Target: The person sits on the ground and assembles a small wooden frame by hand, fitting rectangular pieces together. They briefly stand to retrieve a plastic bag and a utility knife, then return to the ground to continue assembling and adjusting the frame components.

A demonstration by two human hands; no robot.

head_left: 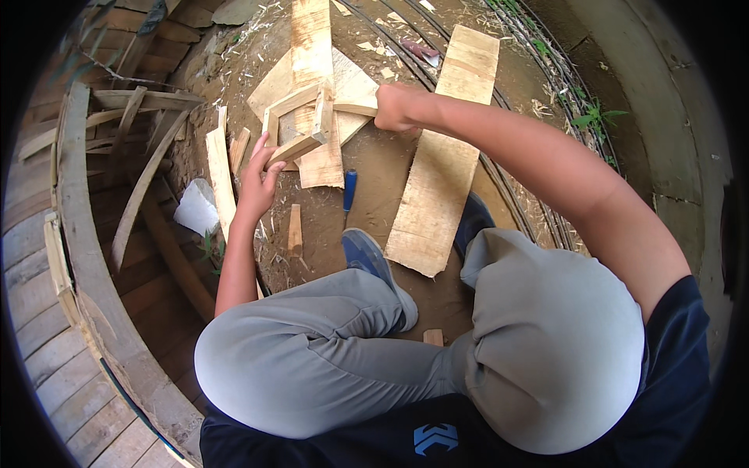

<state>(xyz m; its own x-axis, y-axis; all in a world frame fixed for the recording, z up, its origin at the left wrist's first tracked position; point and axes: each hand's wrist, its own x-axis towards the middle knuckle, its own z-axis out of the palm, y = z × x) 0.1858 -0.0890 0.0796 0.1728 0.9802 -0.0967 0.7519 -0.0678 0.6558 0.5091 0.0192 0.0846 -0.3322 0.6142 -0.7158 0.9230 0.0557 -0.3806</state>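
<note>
A small four-sided wooden frame sits over crossed boards on the ground ahead of me. My left hand holds its near left corner, thumb and fingers on either side of the strip. My right hand is closed in a fist round the end of a pale wooden stick. The stick's other end meets the frame's right side; whether they are joined, I cannot tell. Beneath the frame lie a long upright-running board and a wide slanted board. A blue-handled tool lies nearer me, its working end unclear.
A long plank slants under my right forearm, near my shoes. Left are wood strips, a white lump and a curved wooden structure. Dark cables run along the right, beside a concrete edge.
</note>
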